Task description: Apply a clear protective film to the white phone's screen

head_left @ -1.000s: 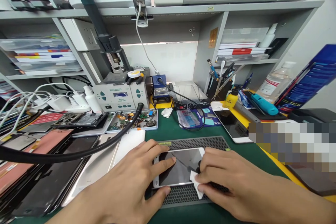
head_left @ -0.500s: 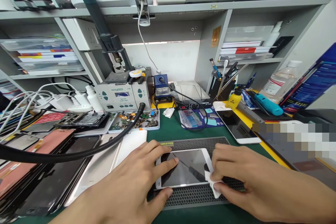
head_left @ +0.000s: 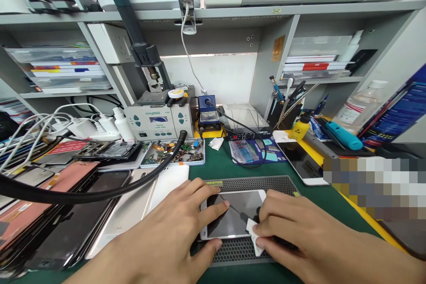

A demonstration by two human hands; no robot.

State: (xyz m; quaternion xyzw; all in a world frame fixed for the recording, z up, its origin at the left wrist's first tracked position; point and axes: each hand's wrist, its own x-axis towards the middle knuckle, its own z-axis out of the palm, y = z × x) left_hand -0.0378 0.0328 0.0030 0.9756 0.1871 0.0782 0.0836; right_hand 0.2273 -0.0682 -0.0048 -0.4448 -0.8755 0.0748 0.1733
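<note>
A small white-framed tablet lies face up on a perforated grey mat, its dark screen reflecting a lamp arm. My left hand holds its left end, index finger on the glass, thumb along the near edge and other fingers at the far edge. In my right hand a folded white wipe is pinched between thumb and fingers. The wipe rests against the tablet's near right corner. My right fingers cover the tablet's right edge.
Several tablets and housings lie stacked at left beneath a black hose. Behind stand a parts tray, a rework station and a soldering station. Another white-framed device and a yellow bottle are at right.
My right hand has slid the wipe leftward along the tablet's near right corner. My left hand keeps its hold. The whole view has shifted slightly.
</note>
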